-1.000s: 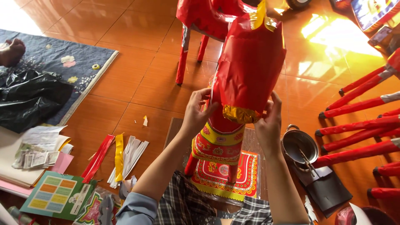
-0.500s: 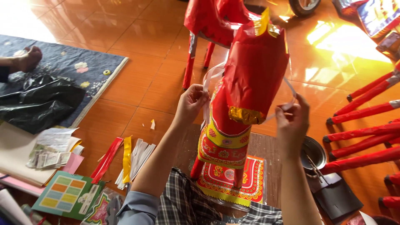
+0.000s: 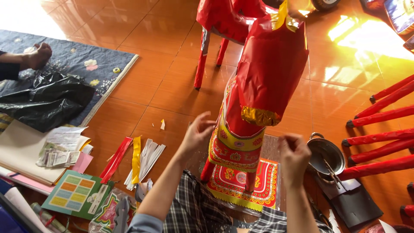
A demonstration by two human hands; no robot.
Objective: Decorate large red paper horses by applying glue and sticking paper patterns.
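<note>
- Work piece: a red paper figure (image 3: 258, 99) stands upright on the orange tiled floor (image 3: 142, 90), directly in front of the person, between the two hands
- Figure detail: a gold foil band (image 3: 258, 116) trims the lower edge of its red cover; below hangs a yellow-and-red patterned cloth (image 3: 235, 149)
- Left hand (image 3: 197, 134): raised just beside the figure's left flank, fingers loosely curled and slightly apart; contact with the paper cannot be confirmed
- Right hand (image 3: 294, 156): held just right of the figure, clear of it, fingertips bunched against the thumb; whether anything is pinched cannot be told
- Surroundings: a small metal pot (image 3: 326, 152) sits right of the right hand; red and yellow paper strips (image 3: 129, 157) lie left of the left hand; red sticks (image 3: 379, 138) lie at the right edge; a black plastic bag (image 3: 43, 101) rests on a grey mat (image 3: 82, 64)
</note>
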